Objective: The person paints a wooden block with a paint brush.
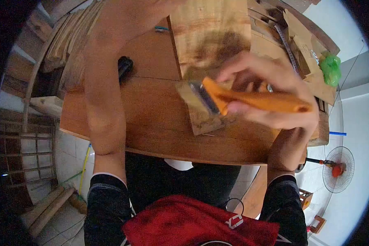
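The right hand (289, 84) had its fingers closed around an orange-handled flat tool with a broad metal end (262, 101), blurred above the near part of a long, pale, dark-stained wooden board (209, 24). That board ran from the far side of the brown wooden bench (151, 117) toward its near edge. The left hand (139, 16) was at the board's far left edge, its fingers cut off, their state impossible to tell.
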`<control>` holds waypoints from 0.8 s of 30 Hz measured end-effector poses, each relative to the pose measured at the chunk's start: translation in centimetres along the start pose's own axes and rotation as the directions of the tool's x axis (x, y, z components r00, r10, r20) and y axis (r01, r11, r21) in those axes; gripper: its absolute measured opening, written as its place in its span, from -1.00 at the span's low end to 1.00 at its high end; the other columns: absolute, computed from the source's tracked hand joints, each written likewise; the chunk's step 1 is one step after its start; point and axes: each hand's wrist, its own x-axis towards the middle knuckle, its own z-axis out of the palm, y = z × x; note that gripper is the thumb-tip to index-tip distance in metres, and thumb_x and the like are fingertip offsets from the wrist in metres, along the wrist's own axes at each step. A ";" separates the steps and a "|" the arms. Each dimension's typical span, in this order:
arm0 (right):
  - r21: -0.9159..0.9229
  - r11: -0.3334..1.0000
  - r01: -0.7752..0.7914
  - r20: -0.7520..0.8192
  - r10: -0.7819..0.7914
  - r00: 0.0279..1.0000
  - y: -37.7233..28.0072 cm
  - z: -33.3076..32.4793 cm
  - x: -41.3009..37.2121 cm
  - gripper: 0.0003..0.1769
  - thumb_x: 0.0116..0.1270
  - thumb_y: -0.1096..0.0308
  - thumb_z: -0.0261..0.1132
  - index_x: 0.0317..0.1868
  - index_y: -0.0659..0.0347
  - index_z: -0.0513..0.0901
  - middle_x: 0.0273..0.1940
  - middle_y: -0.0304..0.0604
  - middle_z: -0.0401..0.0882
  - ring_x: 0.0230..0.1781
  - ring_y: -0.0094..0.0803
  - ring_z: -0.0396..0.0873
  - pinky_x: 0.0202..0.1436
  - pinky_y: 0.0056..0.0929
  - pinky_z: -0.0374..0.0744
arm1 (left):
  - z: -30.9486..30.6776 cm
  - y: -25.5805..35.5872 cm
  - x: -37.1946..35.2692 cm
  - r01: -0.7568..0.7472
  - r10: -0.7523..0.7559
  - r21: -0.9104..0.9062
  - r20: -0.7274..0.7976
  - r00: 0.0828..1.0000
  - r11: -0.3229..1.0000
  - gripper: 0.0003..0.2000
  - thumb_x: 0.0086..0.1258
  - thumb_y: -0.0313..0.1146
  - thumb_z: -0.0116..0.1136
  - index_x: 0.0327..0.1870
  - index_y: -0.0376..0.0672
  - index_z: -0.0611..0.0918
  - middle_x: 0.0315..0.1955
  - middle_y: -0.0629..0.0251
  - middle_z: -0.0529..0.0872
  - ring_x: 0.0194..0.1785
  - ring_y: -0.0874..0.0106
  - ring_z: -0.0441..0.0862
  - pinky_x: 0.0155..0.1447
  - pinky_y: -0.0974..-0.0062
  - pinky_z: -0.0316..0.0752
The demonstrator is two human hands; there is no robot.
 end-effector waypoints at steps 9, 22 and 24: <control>-0.185 0.981 0.060 0.175 -0.028 0.984 2.3 0.6 0.4 -0.78 0.18 0.33 0.60 -0.19 0.20 0.84 -0.22 -0.09 0.83 -0.25 -0.20 0.80 -0.15 -0.33 0.71 | 0.4 -1.1 0.3 -0.110 0.110 -0.029 -0.009 0.994 0.994 -0.65 0.65 -0.01 0.11 -0.04 -0.18 0.54 -0.58 0.29 0.49 -0.55 0.49 0.36 -0.39 0.40 0.28; -0.145 0.987 -0.068 -0.089 0.055 0.994 1.0 -2.0 -2.5 -0.83 0.23 0.35 0.57 -0.22 0.23 0.83 -0.27 -0.13 0.81 -0.34 -0.33 0.77 -0.29 -0.44 0.64 | 0.6 -1.1 0.0 -0.114 0.114 0.075 -0.005 0.993 0.991 -0.64 0.65 0.03 0.10 -0.02 -0.14 0.55 -0.57 0.31 0.51 -0.55 0.49 0.40 -0.36 0.45 0.34; -0.314 0.949 0.003 -0.023 -0.011 1.000 2.0 -3.3 -2.8 -0.84 0.25 0.37 0.55 -0.21 0.26 0.82 -0.24 -0.14 0.81 -0.32 -0.36 0.76 -0.29 -0.47 0.63 | 0.2 -0.8 0.1 -0.100 0.100 0.078 0.007 0.995 0.992 -0.60 0.63 0.07 0.11 0.00 -0.14 0.55 -0.57 0.29 0.52 -0.55 0.48 0.42 -0.36 0.45 0.37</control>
